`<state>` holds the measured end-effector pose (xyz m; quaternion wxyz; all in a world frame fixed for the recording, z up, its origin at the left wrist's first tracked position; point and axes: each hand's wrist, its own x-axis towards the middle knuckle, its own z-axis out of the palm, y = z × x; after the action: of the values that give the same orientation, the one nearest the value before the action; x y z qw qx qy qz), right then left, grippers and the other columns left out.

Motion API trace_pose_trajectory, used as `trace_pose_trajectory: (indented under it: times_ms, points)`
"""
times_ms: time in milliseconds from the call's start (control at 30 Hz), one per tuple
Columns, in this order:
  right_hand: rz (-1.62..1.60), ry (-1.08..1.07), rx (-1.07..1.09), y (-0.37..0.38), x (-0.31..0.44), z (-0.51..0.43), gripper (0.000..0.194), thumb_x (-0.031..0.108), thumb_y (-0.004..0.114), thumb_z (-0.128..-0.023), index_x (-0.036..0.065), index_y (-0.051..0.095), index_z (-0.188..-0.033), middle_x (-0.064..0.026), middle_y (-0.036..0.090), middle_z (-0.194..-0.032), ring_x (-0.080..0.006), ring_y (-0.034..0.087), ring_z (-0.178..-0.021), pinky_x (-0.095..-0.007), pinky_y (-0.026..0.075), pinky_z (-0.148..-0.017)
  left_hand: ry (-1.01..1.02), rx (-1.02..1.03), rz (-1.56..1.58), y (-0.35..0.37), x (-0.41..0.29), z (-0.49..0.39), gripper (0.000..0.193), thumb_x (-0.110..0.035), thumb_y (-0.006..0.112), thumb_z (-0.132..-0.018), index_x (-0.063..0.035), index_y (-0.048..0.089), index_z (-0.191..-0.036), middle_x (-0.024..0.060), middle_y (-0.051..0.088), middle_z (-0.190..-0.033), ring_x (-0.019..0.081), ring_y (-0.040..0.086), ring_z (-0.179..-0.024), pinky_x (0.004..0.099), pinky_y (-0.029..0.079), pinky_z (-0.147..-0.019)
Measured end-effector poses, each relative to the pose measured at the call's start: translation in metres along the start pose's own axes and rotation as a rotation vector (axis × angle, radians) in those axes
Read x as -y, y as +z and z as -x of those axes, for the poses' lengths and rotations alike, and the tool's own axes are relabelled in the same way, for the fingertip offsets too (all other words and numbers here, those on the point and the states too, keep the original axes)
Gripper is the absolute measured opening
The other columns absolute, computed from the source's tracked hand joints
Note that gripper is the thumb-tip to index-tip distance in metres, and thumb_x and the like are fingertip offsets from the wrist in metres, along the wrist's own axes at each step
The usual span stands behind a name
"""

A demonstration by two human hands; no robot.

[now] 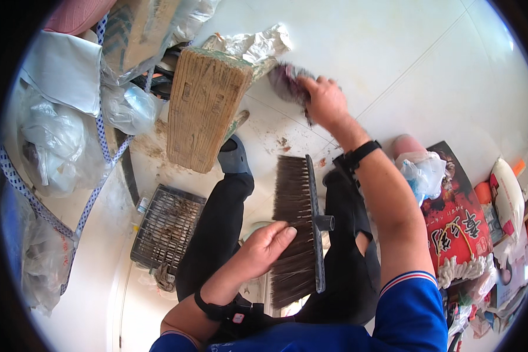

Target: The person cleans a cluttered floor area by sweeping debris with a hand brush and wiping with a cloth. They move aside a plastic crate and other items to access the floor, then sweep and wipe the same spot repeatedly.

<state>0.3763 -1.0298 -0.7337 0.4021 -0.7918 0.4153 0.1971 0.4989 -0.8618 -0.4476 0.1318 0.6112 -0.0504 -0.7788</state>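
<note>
My left hand grips the dark bristles of a broom head near the middle, thumb on top. The broom head stands over my lap, its bar and short handle socket facing right. My right hand is stretched forward, holding a blurred, fuzzy grey-purple clump, which may be hair or lint. The clump is just right of a worn wooden bench, above the tiled floor. Crumpled white paper lies beyond the bench end.
A dirty plastic crate is on the floor left of my leg. Plastic bags and a checked strap fill the left side. At right stand a red printed box and a pale bag. Brown debris dots the floor.
</note>
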Motion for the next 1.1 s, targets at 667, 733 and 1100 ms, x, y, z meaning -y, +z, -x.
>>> trace_pose_trajectory:
  times_ms: [667, 733, 1100]
  points:
    - [-0.431, -0.062, 0.008, 0.02, -0.01, 0.103, 0.048, 0.002, 0.073, -0.073, 0.019, 0.07, -0.118, -0.0177, 0.068, -0.099, -0.0409, 0.066, -0.095, -0.05, 0.057, -0.083, 0.065, 0.015, -0.006, -0.012, -0.003, 0.002, 0.038, -0.033, 0.053, -0.109, -0.0002, 0.055, -0.091, 0.0032, 0.043, -0.071, 0.0111, 0.041, -0.07, 0.0319, 0.042, -0.064]
    - [-0.453, -0.072, -0.232, -0.017, -0.04, 0.085, 0.045, 0.0, 0.067, -0.072, 0.017, 0.072, -0.114, -0.0196, 0.069, -0.092, -0.041, 0.068, -0.089, -0.0485, 0.057, -0.081, 0.03, 0.036, -0.019, -0.01, -0.006, 0.001, 0.038, -0.033, 0.053, -0.11, -0.0005, 0.055, -0.09, 0.0025, 0.044, -0.071, 0.011, 0.041, -0.07, 0.0317, 0.042, -0.064]
    - [-0.152, 0.154, -0.237, 0.07, -0.059, 0.031, 0.054, 0.001, 0.068, -0.073, 0.02, 0.067, -0.123, -0.0152, 0.068, -0.109, -0.043, 0.06, -0.103, -0.0495, 0.052, -0.094, 0.001, 0.058, 0.01, -0.008, -0.009, 0.006, 0.035, -0.032, 0.054, -0.109, -0.0009, 0.057, -0.093, 0.0017, 0.047, -0.073, 0.0105, 0.044, -0.072, 0.0307, 0.044, -0.066]
